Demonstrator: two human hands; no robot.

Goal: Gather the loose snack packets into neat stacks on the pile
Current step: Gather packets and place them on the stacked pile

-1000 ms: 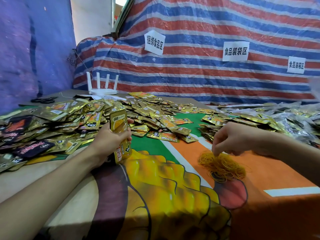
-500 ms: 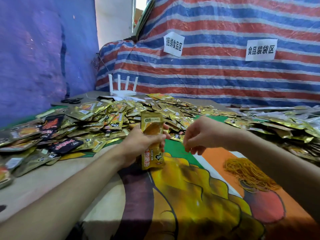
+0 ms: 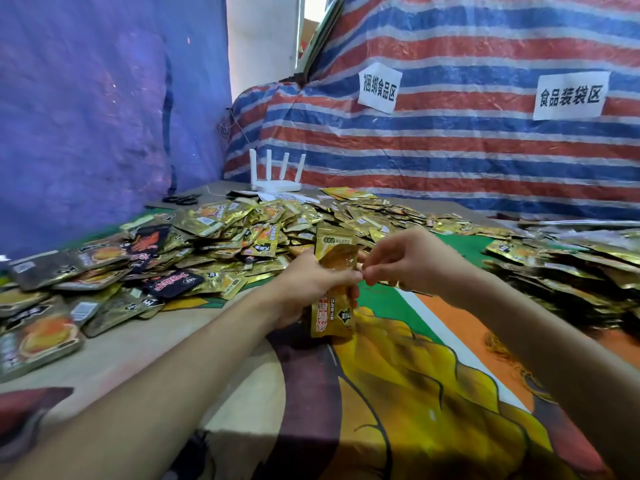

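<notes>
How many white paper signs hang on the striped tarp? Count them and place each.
2. One sign hangs left of centre on the striped tarp, above the white router; the other sign hangs further right. More may lie beyond the frame's right edge.

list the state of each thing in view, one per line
left hand: closed around the held packets
held packets: upright, gripped at the middle
right hand: fingertips pinched beside the held packets
loose packets: scattered heap, unstacked
rubber bands: loose on the cloth
scissors: lying flat, untouched
</notes>
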